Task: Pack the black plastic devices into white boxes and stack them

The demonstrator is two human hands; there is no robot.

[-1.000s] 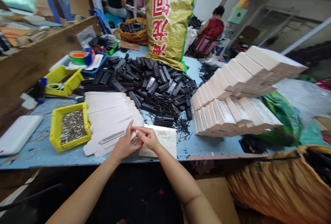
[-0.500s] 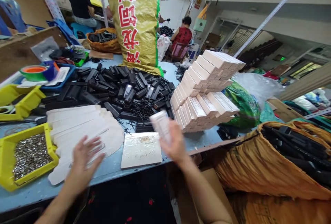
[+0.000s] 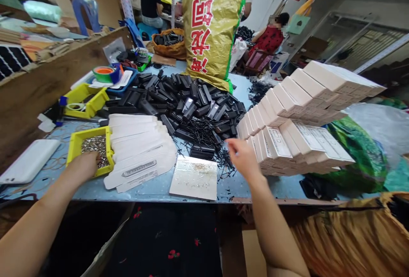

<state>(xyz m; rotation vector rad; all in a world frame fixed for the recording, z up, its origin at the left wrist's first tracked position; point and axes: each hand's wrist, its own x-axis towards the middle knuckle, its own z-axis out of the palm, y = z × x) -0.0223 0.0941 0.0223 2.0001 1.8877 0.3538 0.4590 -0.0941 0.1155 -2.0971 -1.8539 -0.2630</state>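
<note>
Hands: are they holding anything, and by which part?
Nothing clearly. The left hand dips its fingers into the yellow tray of small metal bits, grip hidden; the right hand hovers open over loose black pins.

The blue worktop carries a yellow tray of small metal bits under the left fingers, flat white cartons just beside them, a heap of black parts beyond the right fingers, and stacked boxes just right of those.
</note>
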